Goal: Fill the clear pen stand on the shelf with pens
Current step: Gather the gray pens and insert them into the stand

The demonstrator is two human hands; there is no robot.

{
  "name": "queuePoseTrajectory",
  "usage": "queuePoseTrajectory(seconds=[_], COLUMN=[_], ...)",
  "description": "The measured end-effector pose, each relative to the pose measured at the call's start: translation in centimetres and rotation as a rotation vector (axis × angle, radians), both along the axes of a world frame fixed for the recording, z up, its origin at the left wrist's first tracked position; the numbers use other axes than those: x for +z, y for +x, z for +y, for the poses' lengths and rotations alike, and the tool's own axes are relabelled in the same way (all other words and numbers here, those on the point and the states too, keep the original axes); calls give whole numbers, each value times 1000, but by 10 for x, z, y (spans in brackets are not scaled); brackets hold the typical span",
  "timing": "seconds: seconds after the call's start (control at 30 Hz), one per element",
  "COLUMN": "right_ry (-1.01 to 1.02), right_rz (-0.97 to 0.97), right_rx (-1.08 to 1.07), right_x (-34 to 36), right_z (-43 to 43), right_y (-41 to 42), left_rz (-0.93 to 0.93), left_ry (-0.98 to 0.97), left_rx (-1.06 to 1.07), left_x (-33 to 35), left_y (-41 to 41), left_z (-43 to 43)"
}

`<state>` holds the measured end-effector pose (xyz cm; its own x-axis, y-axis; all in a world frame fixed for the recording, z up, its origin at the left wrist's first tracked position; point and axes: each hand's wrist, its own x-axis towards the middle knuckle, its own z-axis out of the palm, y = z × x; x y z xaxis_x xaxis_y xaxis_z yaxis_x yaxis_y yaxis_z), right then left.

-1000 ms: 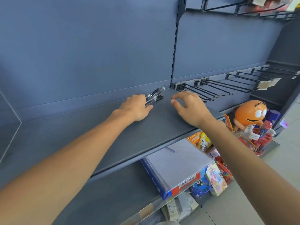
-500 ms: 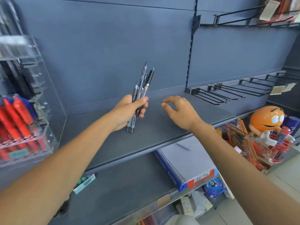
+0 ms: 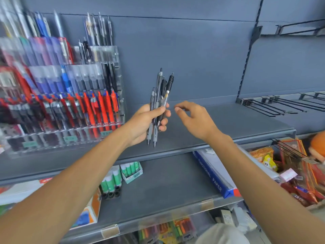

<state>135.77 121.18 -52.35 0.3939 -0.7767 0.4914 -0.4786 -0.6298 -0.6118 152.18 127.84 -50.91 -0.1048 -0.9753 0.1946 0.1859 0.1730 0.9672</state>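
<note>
My left hand (image 3: 146,123) grips a bundle of several grey and black pens (image 3: 161,95), held upright above the grey shelf (image 3: 228,127). My right hand (image 3: 193,118) hovers just right of the bundle, fingers loosely curled and holding nothing. The clear tiered pen stand (image 3: 105,55) stands on the shelf at the left. Its rows hold red, blue and black pens, blurred in this view. Its upper right slots show only a few pens.
Black wire display hooks (image 3: 274,107) stick out from the back panel at right. On the lower shelf lie glue sticks (image 3: 112,182), a blue ream of paper (image 3: 216,175) and packets of goods (image 3: 299,169) at far right.
My left hand lifted the pens off the shelf and now holds them upright. The view has swung left, bringing the pen stand into sight. My right hand stays beside the pens.
</note>
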Motion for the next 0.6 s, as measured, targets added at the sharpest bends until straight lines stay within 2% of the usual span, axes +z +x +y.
queuePoseTrajectory(seconds=[0.23, 0.5, 0.6], right_ry=[16, 43, 61], right_rz=[-171, -220, -256], right_rx=[167, 319, 341], right_x=[15, 13, 9], right_z=[31, 62, 73], right_y=[50, 108, 127], left_rz=[-39, -219, -215], left_ry=[-21, -63, -59], left_rx=[73, 205, 239], left_x=[-8, -22, -27], left_y=[45, 86, 98], left_z=[44, 90, 104])
